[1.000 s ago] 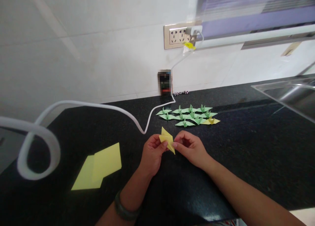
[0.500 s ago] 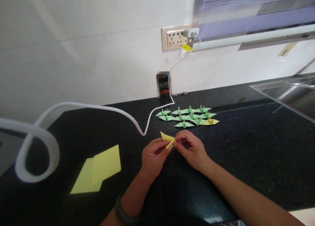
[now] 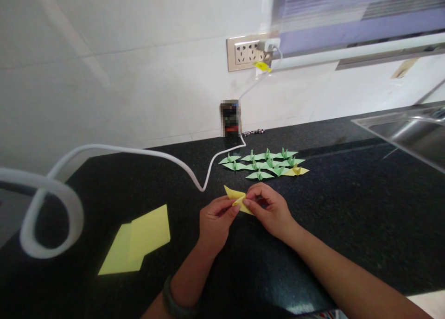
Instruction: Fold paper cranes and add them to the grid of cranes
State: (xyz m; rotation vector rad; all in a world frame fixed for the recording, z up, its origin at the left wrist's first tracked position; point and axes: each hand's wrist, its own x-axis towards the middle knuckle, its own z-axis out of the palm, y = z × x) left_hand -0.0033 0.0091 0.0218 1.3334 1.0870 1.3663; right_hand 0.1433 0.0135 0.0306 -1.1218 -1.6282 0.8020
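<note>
A small folded yellow paper piece is pinched between both hands just above the black counter. My left hand grips its left side with thumb and fingers closed. My right hand pinches its right side. Beyond the hands lies a cluster of several green paper cranes with one yellow crane at its right end. Loose yellow paper sheets lie flat on the counter to the left.
A white cable runs across the counter from a wall socket and loops at the far left. A small dark object leans on the wall. A metal sink sits at the right.
The yellow piece has been turned and flattened between the fingers; it stood as an upright diamond, now it lies lower and more level. Both hands stayed in about the same place.
</note>
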